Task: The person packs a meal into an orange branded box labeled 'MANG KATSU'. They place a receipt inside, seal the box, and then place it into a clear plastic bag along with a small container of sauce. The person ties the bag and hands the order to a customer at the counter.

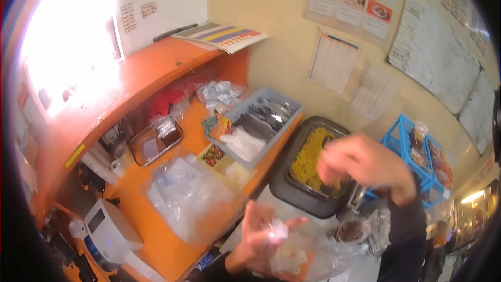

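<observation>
My left hand (255, 235) is low in the middle, thumb and forefinger apart, with a small whitish plastic wad (277, 231) held against its fingers. My right hand (360, 162) hovers over the right edge of a tray of yellow rice (309, 157). Motion blurs it; its fingers curl downward, and whatever they may hold is hidden. The rice tray sits in a larger dark container (282, 190). Beneath my left hand lie clear plastic and a pale flat piece (288, 259) on something orange.
On the orange counter (138, 188) are a grey cutlery bin (250, 157), clear plastic bags (182, 193), a divided food box (225, 169) and a metal tray (156, 143). A white printer-like device (112, 232) stands lower left. Blue baskets (407, 138) and crumpled foil (380, 230) are at right.
</observation>
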`<state>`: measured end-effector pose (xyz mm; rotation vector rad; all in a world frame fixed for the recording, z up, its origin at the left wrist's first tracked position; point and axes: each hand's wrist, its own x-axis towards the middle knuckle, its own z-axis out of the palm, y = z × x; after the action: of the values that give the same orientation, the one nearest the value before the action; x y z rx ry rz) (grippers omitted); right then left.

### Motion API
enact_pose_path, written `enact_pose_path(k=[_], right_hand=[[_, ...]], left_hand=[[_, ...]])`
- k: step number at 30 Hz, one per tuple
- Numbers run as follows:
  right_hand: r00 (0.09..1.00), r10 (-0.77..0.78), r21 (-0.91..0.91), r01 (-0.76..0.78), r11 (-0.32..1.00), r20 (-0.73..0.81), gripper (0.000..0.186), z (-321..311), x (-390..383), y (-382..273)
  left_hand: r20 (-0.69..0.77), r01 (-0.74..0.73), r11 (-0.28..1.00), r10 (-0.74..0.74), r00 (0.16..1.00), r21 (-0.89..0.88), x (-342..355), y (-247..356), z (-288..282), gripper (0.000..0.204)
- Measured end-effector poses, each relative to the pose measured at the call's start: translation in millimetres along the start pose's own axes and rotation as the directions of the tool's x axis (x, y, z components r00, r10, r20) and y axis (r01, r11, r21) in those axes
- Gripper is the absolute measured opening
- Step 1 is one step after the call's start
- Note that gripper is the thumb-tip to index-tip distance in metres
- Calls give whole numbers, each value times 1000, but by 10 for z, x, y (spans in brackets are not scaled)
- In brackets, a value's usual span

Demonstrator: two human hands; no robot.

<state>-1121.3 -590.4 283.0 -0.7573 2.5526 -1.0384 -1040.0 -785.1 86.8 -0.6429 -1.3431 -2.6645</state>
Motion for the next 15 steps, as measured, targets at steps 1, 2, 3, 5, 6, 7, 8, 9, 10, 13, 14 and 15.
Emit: enact_pose_path(k=[1, 2, 3, 5, 6, 7, 8, 9, 10, 13, 14, 15], right_hand=[[988, -94, -177, 72, 982, -119, 29, 13, 530, 261], [974, -107, -214, 64, 975, -199, 24, 130, 1093, 603], [943, -169, -229, 103, 968, -287, 21, 268, 1568, 960], [954, -116, -315, 24, 949, -276, 19, 466, 2251, 1938], [965, -134, -423, 26, 906, -227, 17, 717, 2580, 2124], [963, -18, -508, -127, 852, -271, 16, 931, 2851, 2608], [945, 87, -574, -264, 776, -316, 15, 1157, 3091, 3018], [928, 96, -559, -298, 774, -361, 15, 1387, 3206, 3235], [905, 109, -542, -339, 769, -411, 16, 1523, 3276, 3402], [824, 35, -561, -415, 716, -566, 19, 1803, 3517, 3448], [846, 70, -558, -409, 723, -529, 19, 1842, 3571, 3419], [860, 119, -559, -421, 715, -496, 18, 1770, 3564, 3417]], left_hand=[[14, 77, 992, -78, 997, 99, -32, 109, -61, 31], [81, 27, 890, -71, 994, 456, -71, 265, -187, 30], [174, -82, 686, -66, 982, 723, -83, 402, -302, 33], [218, -206, 579, 51, 975, 789, -43, 577, -414, 25], [39, -45, 650, 24, 999, 759, -92, 673, -474, 8], [101, -142, 651, 100, 990, 746, 24, 767, -522, 9], [152, -231, 639, 176, 973, 734, 127, 855, -566, 11], [-46, -12, 809, 48, 998, 588, 105, 885, -618, 15], [-207, 191, 909, -119, 971, 371, 11, 865, -675, 18], [-245, 326, 940, -295, 924, 98, -138, 837, -886, 25], [-199, 323, 943, -302, 932, 79, -158, 841, -945, 27], [-211, 306, 952, -299, 931, -2, -38, 846, -900, 26]])
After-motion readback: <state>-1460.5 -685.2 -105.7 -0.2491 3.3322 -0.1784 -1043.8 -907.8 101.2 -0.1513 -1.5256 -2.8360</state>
